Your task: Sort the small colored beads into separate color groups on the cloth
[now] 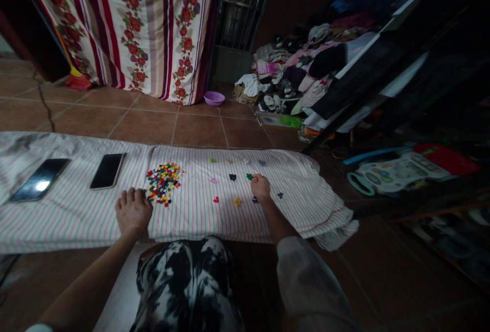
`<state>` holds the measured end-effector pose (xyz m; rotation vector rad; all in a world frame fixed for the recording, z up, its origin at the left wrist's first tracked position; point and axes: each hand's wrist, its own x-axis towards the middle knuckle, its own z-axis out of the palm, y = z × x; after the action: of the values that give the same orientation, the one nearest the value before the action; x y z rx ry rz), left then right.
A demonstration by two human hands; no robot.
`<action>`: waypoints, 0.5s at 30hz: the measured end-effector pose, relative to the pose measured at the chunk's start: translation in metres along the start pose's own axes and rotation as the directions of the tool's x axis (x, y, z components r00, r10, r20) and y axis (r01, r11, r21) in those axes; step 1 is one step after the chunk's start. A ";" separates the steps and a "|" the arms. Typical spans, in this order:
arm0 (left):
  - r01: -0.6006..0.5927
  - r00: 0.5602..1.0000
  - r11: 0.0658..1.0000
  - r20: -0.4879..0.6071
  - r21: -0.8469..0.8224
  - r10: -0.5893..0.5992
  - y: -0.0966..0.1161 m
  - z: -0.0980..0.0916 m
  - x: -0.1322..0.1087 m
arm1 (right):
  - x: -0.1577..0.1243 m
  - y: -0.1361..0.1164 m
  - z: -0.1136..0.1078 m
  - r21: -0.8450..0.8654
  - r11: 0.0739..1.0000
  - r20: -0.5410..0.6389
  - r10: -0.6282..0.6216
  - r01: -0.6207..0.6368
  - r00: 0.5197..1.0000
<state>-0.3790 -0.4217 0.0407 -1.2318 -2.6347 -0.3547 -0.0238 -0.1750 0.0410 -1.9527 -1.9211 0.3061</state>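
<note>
A mixed heap of small colourful beads (164,183) lies on a striped cloth (184,224). Beside its lower left edge my left hand (133,212) rests on the cloth, fingers loosely bent and slightly apart, holding nothing that shows. My right hand (261,187) is at a small green cluster (249,176), thumb and fingers pinched together; whatever is between them is too small to make out. Around it sit other sorted clusters: black beads (232,177), yellow beads (237,202), red beads (216,199), pink beads (213,181), purple beads (255,199) and dark grey beads (280,195).
Two phones, one black (107,171) and one with a glare spot (41,180), lie left of the heap. Further clusters, light green (213,160) and white (246,161), line the far side. Beyond are a purple basin (214,98) and piled clothes (294,74).
</note>
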 end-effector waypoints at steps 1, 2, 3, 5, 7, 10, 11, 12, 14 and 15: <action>0.000 1.000 1.000 0.001 -0.001 0.000 0.000 0.000 0.000 | 0.000 0.001 0.001 0.007 1.000 -0.002 0.000 0.000 1.000; 0.000 1.000 1.000 -0.001 -0.002 0.000 0.000 0.001 0.000 | 0.001 0.001 0.001 0.016 1.000 -0.005 -0.001 0.001 1.000; 0.002 1.000 1.000 -0.005 -0.004 -0.002 0.000 0.001 0.000 | 0.001 0.002 0.002 0.028 1.000 -0.009 -0.006 0.006 1.000; 0.002 1.000 1.000 -0.012 -0.010 -0.002 0.000 0.003 0.000 | 0.002 0.003 0.004 0.052 0.998 -0.020 -0.024 0.025 0.999; 0.002 1.000 1.000 -0.016 -0.015 -0.003 -0.001 0.005 0.000 | 0.002 0.005 0.005 0.070 0.997 -0.031 -0.039 0.041 0.999; 0.000 1.000 1.000 -0.028 -0.019 0.000 -0.002 0.008 0.000 | 0.002 0.007 0.008 0.091 0.995 -0.047 -0.042 0.047 0.998; 0.000 0.999 1.000 -0.035 -0.021 -0.001 -0.003 0.009 0.000 | 0.001 0.007 0.008 0.098 0.994 -0.056 -0.046 0.051 0.997; -0.001 0.999 1.000 -0.042 -0.023 0.000 -0.003 0.010 0.000 | 0.001 0.007 0.008 0.106 0.993 -0.066 -0.052 0.058 0.996; -0.006 0.999 1.000 -0.051 -0.028 0.004 -0.004 0.011 0.000 | 0.000 0.005 0.009 0.125 0.989 -0.086 -0.071 0.081 0.994; -0.007 0.999 1.000 -0.053 -0.031 0.005 -0.004 0.011 0.000 | -0.001 0.002 0.009 0.134 0.986 -0.095 -0.085 0.097 0.992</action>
<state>-0.3829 -0.4209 0.0297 -1.2223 -2.5899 -0.4227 -0.0256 -0.1746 0.0316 -1.7545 -1.8734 0.3131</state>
